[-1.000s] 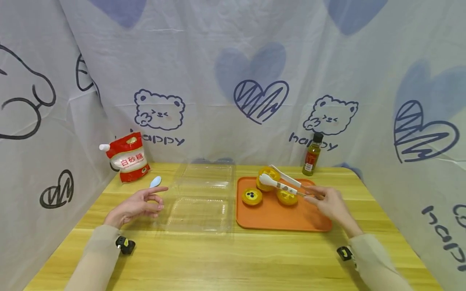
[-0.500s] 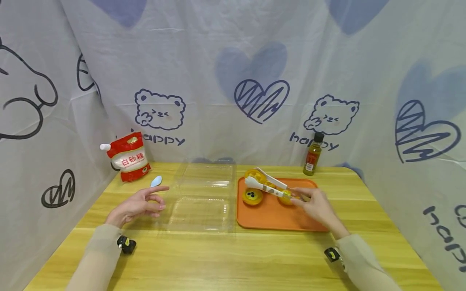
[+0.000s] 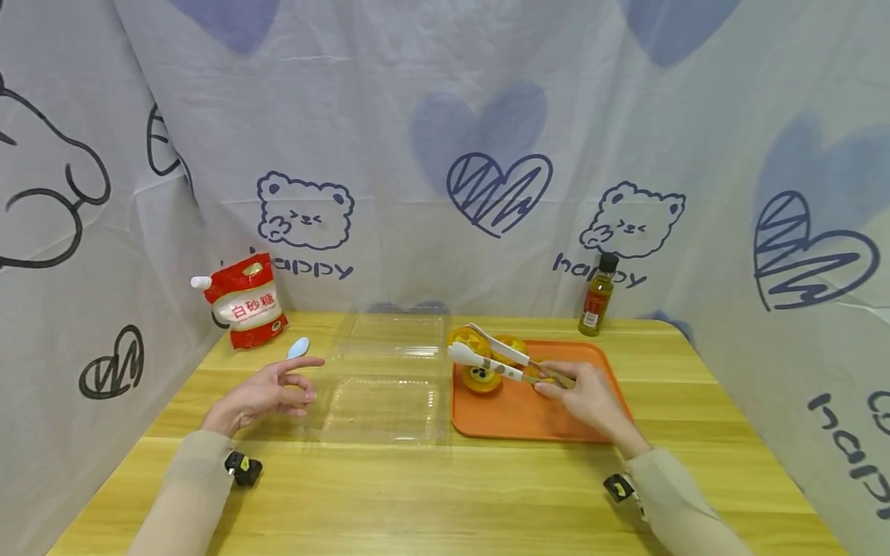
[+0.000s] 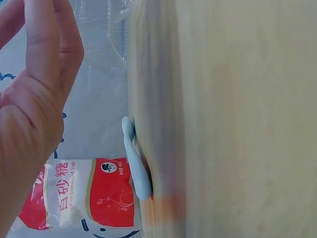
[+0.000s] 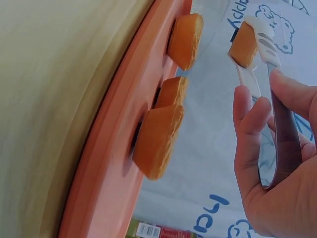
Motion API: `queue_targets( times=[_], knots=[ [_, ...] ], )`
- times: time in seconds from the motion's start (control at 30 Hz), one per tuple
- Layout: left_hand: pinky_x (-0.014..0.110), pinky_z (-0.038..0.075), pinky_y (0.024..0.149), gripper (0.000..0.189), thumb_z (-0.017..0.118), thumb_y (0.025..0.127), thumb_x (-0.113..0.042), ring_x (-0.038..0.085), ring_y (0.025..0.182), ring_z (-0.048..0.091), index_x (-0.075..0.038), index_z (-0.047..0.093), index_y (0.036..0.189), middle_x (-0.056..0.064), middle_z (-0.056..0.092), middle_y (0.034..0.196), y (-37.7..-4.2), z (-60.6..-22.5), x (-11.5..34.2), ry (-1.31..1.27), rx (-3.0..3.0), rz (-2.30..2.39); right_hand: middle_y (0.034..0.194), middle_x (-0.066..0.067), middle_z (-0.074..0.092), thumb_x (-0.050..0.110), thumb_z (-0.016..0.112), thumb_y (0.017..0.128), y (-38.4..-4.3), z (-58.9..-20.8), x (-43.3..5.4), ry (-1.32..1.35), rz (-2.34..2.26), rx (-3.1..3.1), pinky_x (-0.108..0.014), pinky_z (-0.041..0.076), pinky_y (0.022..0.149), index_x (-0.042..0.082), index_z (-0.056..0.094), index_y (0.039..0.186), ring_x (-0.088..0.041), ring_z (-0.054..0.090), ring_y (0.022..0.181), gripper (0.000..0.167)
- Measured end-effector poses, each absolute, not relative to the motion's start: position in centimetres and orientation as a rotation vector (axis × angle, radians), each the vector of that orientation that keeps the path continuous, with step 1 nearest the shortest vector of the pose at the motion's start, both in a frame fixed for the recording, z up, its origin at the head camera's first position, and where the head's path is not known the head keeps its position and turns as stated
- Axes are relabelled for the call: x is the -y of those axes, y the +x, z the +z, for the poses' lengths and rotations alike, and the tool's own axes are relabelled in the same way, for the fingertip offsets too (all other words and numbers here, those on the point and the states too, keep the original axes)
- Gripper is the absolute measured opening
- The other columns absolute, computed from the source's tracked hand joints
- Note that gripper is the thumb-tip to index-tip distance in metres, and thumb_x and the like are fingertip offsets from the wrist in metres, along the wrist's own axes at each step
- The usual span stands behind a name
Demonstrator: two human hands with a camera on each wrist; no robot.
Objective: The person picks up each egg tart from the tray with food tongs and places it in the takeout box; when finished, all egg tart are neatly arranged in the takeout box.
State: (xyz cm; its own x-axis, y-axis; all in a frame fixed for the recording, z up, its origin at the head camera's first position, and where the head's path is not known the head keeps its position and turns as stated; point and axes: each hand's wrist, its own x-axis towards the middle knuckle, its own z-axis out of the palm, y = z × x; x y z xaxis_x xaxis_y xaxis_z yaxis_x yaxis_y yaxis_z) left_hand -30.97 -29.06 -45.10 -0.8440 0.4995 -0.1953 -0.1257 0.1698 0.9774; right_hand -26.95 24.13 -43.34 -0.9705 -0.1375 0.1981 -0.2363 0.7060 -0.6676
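In the head view my right hand (image 3: 584, 394) grips a pair of tongs (image 3: 516, 377) with white spotted tips and metal arms. Between the tips is an egg tart (image 3: 464, 337), near the tray's back left corner; the right wrist view shows this pinched tart (image 5: 243, 45) raised above the orange tray (image 3: 528, 417). Three other tarts stand on the tray, one with dark berries (image 3: 481, 376). My left hand (image 3: 267, 395) hovers beside a clear plastic hinged box (image 3: 382, 409), its index finger pointing out, holding nothing.
A red-and-white sugar pouch (image 3: 249, 301) stands at the back left, with a pale blue spoon (image 3: 298, 347) in front of it. An oil bottle (image 3: 596, 297) with a black cap stands at the back right. A printed cloth (image 3: 417, 270) hangs behind the table.
My right hand has moved left with the tongs, carrying the tart from above the tray's middle toward the clear box. The left hand stays nearly in place.
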Motion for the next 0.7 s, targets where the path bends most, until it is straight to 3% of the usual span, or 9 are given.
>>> queue_targets(
  times=[0.1, 0.3, 0.4, 0.57, 0.7],
  knots=[
    [0.038, 0.061, 0.079, 0.075, 0.064, 0.091, -0.001, 0.020, 0.083, 0.066, -0.003, 0.022, 0.153, 0.007, 0.060, 0.098, -31.1, -45.1, 29.0, 0.366, -1.955, 1.721, 0.113, -0.006, 0.073, 0.024, 0.074, 0.088, -26.9, -43.3, -23.8, 0.300, 1.134, 2.791, -0.033, 0.048, 0.078, 0.010, 0.067, 0.126, -0.022, 0.063, 0.098, 0.041],
    [0.039, 0.060, 0.081, 0.073, 0.063, 0.091, 0.000, 0.019, 0.083, 0.066, -0.003, 0.022, 0.152, 0.006, 0.061, 0.098, -31.2, -45.2, 29.2, 0.377, -1.932, 1.721, 0.110, -0.004, 0.074, 0.025, 0.074, 0.087, -26.8, -43.4, -22.7, 0.292, 1.187, 2.800, -0.025, 0.039, 0.064, 0.012, 0.067, 0.126, -0.019, 0.056, 0.082, 0.042],
    [0.039, 0.060, 0.081, 0.073, 0.063, 0.091, 0.000, 0.020, 0.083, 0.066, -0.004, 0.023, 0.152, 0.006, 0.061, 0.097, -31.2, -45.2, 29.2, 0.368, -1.921, 1.724, 0.113, -0.006, 0.073, 0.027, 0.074, 0.087, -26.7, -43.3, -22.1, 0.311, 1.179, 2.794, -0.024, 0.042, 0.064, 0.013, 0.068, 0.126, -0.015, 0.058, 0.083, 0.042],
    [0.038, 0.061, 0.079, 0.074, 0.063, 0.091, 0.001, 0.020, 0.082, 0.066, -0.005, 0.022, 0.153, 0.006, 0.062, 0.096, -31.3, -45.2, 29.2, 0.367, -1.898, 1.732, 0.110, -0.009, 0.073, 0.027, 0.076, 0.086, -26.6, -42.8, -20.8, 0.345, 1.199, 2.789, -0.023, 0.036, 0.051, 0.013, 0.070, 0.123, -0.012, 0.045, 0.059, 0.040],
    [0.038, 0.061, 0.078, 0.075, 0.062, 0.091, 0.002, 0.019, 0.081, 0.066, -0.005, 0.021, 0.153, 0.007, 0.062, 0.096, -31.4, -45.2, 29.2, 0.384, -1.899, 1.722, 0.103, -0.006, 0.073, 0.029, 0.077, 0.084, -26.7, -42.6, -19.9, 0.360, 1.216, 2.789, -0.023, 0.035, 0.050, 0.015, 0.071, 0.120, -0.011, 0.042, 0.056, 0.039]
  ],
)
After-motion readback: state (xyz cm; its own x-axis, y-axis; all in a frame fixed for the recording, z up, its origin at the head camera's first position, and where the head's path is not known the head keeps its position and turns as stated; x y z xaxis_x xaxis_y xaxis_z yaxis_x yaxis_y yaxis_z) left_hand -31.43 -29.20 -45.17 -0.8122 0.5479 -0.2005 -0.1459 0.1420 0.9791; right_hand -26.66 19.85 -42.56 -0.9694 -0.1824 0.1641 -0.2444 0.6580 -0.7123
